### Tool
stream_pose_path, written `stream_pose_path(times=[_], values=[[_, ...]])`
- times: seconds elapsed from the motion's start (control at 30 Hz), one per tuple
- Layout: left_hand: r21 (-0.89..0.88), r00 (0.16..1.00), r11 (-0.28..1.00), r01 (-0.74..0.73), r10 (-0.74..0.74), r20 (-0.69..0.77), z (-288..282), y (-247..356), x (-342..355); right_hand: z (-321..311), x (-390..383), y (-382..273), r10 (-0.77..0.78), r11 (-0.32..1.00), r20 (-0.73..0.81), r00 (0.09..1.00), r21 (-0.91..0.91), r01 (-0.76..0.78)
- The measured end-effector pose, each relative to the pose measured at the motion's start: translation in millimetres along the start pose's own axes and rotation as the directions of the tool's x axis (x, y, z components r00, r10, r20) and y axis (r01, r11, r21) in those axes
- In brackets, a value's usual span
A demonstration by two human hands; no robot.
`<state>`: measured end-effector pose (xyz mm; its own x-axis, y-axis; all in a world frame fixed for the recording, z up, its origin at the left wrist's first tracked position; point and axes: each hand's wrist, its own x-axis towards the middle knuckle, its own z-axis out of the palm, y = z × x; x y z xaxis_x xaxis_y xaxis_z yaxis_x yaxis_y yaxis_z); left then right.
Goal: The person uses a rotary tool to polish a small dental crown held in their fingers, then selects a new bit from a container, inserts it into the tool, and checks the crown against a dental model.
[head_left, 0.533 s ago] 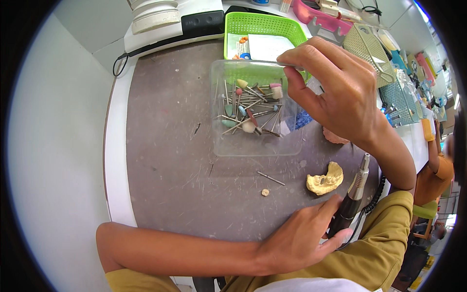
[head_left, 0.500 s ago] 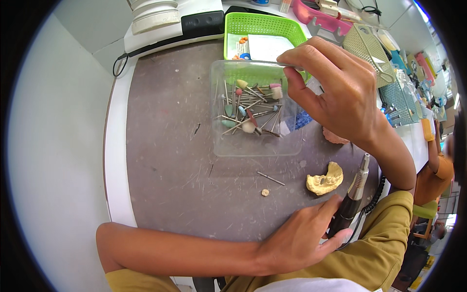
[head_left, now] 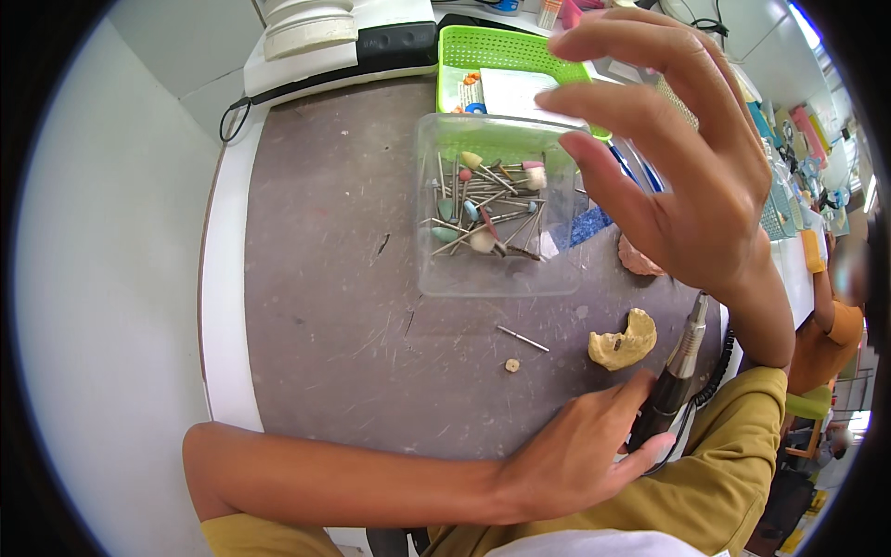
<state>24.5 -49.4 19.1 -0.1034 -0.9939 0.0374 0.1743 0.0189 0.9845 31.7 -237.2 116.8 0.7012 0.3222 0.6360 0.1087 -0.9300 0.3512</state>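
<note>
Left hand (head_left: 568, 455) curls round the black body of a handpiece (head_left: 675, 373); right hand (head_left: 691, 176) is wide open, apparently empty, above the far right corner of a clear box (head_left: 497, 282) of burs (head_left: 471, 212), contact unclear. That box should be light, stiff and slick, best pinched by its rim. Just ahead of the left hand lies a fragile-looking cast (head_left: 624, 347); a coiled cord (head_left: 716, 379) right of it could snag, and a green basket (head_left: 506, 42) crowds the right hand.

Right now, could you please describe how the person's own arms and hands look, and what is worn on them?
The left hand and right hand are ungloved, with no rings visible. Both forearms are bare; I see no sleeves, watch, bracelet or distinct markings on them.
</note>
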Motion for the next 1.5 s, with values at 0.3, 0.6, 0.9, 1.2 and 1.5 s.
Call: stream_pose_path(times=[0.3,0.6,0.9,1.2,1.5], values=[[-0.071,0.995,0.994,-0.086,0.083,-0.048,3.1,-1.4,1.5,7.5,6.1,-8.8,-0.129,0.953,0.420,0.898,0.302,-0.004],[-0.061,0.997,0.995,-0.075,0.073,-0.038,1.9,-0.9,1.4,5.8,7.3,-8.3,-0.186,0.960,0.594,0.783,0.278,0.017],[0.013,0.999,0.999,-0.033,0.033,0.036,-0.8,-0.6,0.9,-3.7,10.5,-7.3,-0.118,0.978,0.489,0.864,0.206,0.017],[-0.074,0.997,0.994,-0.076,0.074,-0.029,1.1,1.2,2.0,-9.8,12.7,-3.7,-0.115,0.984,0.486,0.866,0.176,0.032],[0.028,0.998,0.998,-0.058,0.057,0.015,-1.3,-1.9,1.0,9.8,7.0,-11.1,-0.155,0.947,0.498,0.853,0.321,-0.015]])
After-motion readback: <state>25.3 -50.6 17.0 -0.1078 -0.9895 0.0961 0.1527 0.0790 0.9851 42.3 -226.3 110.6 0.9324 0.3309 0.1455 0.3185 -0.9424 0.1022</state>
